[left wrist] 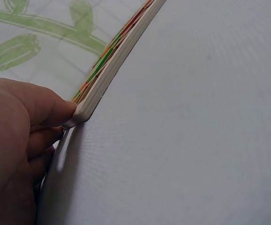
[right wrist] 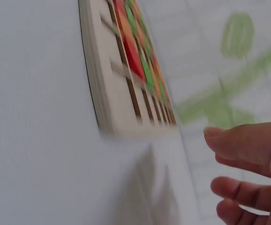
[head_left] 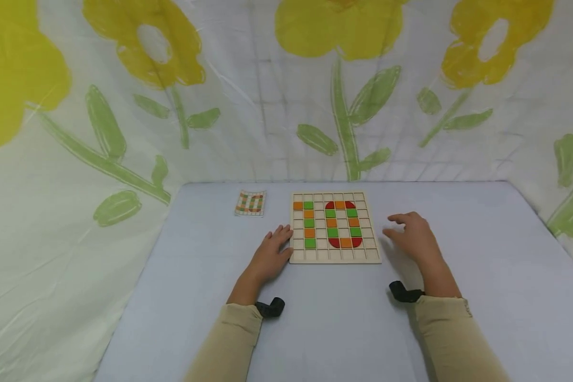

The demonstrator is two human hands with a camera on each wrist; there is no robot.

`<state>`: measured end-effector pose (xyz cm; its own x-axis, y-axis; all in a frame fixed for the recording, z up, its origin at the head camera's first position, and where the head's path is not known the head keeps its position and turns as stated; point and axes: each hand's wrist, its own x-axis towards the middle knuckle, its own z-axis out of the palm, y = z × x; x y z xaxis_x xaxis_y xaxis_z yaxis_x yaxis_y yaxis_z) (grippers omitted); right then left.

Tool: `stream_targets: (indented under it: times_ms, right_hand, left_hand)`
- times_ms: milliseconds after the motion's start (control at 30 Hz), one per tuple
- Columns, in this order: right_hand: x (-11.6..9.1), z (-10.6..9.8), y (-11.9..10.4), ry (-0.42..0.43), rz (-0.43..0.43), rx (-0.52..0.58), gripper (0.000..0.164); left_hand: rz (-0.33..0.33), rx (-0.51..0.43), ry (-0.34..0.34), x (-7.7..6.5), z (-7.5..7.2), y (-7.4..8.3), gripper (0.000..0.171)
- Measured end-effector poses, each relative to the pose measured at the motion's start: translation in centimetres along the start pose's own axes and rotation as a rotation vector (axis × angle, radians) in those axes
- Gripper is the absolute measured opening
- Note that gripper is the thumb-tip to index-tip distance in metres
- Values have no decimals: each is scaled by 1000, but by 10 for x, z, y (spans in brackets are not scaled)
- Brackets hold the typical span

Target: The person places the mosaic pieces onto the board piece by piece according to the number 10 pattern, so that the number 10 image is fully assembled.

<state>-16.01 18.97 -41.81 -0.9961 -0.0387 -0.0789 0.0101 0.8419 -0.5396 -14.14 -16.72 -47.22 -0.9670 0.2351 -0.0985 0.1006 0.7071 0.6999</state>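
Observation:
A square wooden grid board (head_left: 317,255) lies flat on the table. Orange, green and red tiles (head_left: 346,242) in its cells form the figure 10, with the red ones rounded at the corners of the zero. My left hand (head_left: 269,255) rests at the board's left edge; in the left wrist view its thumb (left wrist: 56,108) touches the near corner, the other fingers lying along the side. To the right of the board, apart from it, my right hand (head_left: 414,236) hovers with thumb and fingers spread and nothing between them.
A small printed card (head_left: 250,203) with a coloured grid pattern lies left of the board, towards the back. The white table (head_left: 334,323) ends at a curtain (head_left: 229,122) painted with yellow flowers. Both wrists wear black cameras (head_left: 403,293).

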Motion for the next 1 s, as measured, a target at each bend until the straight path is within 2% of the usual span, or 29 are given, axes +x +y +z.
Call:
stream_targets:
  times_ms: [200,300,400,800,1000]
  right_hand:
    - [-11,-19,39,-7,190,-38,64]
    - [-14,-22,49,-35,276,-47,73]
    - [-14,-23,54,-45,308,-41,76]
    - [-8,-12,58,-8,196,-35,51]
    - [-3,-9,53,34,110,-19,42]
  left_hand:
    - [-1,-18,2,-2,0,-1,53]
    - [5,-14,-1,-2,1,-1,53]
    - [0,-3,-7,-2,0,0,53]
    - [-21,16,-33,1,0,-1,54]
    - [6,14,-22,5,-5,1,54]
